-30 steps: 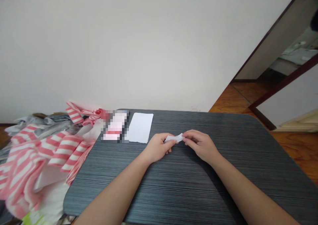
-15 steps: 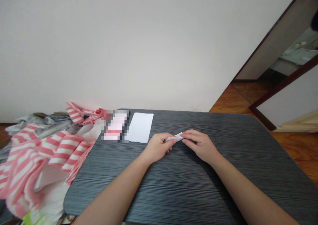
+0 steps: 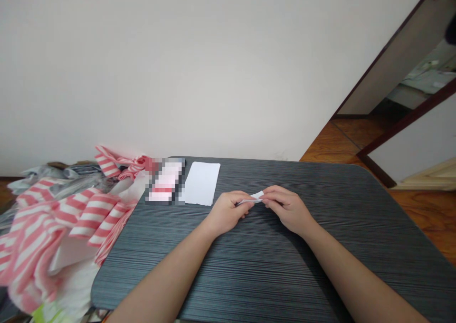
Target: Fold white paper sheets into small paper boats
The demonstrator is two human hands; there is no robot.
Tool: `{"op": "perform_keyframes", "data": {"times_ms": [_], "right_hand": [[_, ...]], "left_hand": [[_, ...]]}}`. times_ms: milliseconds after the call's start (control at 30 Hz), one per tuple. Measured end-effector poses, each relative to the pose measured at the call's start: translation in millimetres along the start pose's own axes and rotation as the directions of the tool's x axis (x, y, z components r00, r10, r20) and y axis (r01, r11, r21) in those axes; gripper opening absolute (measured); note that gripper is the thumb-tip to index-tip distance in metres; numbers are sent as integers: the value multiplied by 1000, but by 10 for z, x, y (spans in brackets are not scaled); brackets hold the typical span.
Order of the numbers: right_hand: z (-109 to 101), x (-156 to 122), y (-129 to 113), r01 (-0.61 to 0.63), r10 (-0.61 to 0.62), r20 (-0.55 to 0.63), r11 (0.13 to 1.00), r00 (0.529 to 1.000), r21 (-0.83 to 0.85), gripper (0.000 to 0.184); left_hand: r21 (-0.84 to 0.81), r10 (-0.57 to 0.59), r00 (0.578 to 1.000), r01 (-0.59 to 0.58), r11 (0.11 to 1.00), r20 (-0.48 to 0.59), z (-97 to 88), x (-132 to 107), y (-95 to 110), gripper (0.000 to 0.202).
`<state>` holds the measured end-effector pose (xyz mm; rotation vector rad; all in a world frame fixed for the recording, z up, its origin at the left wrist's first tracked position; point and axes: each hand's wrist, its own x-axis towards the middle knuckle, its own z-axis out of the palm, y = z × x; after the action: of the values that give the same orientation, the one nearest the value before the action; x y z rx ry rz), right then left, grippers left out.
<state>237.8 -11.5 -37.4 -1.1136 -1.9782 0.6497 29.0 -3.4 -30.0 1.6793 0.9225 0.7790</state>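
A small folded piece of white paper (image 3: 253,198) is pinched between both my hands over the dark striped table (image 3: 320,247). My left hand (image 3: 228,212) grips its left end with curled fingers. My right hand (image 3: 287,207) pinches its right end between thumb and fingertips. Most of the paper is hidden by my fingers.
A flat white sheet of paper (image 3: 202,183) lies at the table's far left, beside a blurred pink and white object (image 3: 164,182). Red and white striped cloth (image 3: 64,218) is heaped off the left edge. Wooden floor (image 3: 420,204) and a dark door frame (image 3: 409,118) are at right.
The folded paper looks thinner between my fingers than a second ago. Both hands have stayed in nearly the same place.
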Motion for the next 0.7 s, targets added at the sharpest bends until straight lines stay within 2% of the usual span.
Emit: {"op": "perform_keyframes", "data": {"times_ms": [100,267,500,700], "right_hand": [[20,-7,6,-14,14,-7,1000,1000,27,18],[69,-40,39,-149,152,-40,986,988,78,16],[8,-5,-12,-8,9,-66,1000,998,23,13],[14,-26,20,-9,10,-58,1000,998,16,16]], "left_hand": [[4,16,1000,-16,1000,21,-1,1,-2,28],[4,13,1000,-13,1000,27,5,1,4,26],[-24,1,1000,-1,1000,5,8,4,15,28],[-33,7,1000,-7,999,-27,1,0,22,29]]}}
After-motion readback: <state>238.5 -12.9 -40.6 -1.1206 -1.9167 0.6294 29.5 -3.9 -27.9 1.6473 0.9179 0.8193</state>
